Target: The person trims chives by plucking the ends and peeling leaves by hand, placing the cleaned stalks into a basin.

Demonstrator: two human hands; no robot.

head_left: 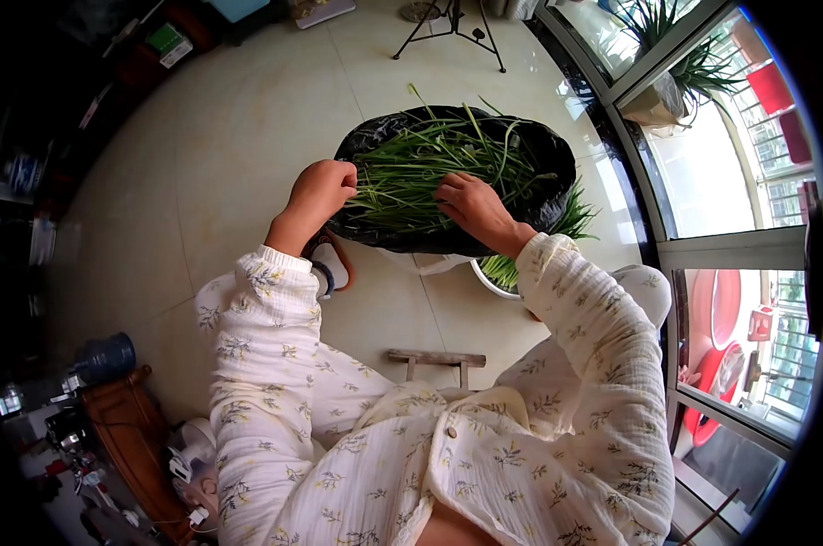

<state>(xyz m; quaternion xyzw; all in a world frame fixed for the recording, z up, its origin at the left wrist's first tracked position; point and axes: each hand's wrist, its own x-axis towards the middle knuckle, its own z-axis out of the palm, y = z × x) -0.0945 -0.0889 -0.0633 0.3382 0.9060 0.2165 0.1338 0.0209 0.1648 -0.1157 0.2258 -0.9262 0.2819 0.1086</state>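
Note:
Long green stalks lie in a loose heap inside a container lined with a black plastic bag. At the left rim of the bag is my left hand, its fingers closed at the ends of some stalks; what is between the fingertips is too small to make out. My right hand rests over the middle of the heap with its fingers curled down onto the stalks, and its fingertips are partly hidden. Below the bag on the right, a white bowl holds more green stalks, partly covered by my right sleeve.
A small wooden stool stands on the tiled floor between my legs. A black metal stand is beyond the bag. Glass doors with a potted plant behind them are on the right. A wooden cabinet is at lower left.

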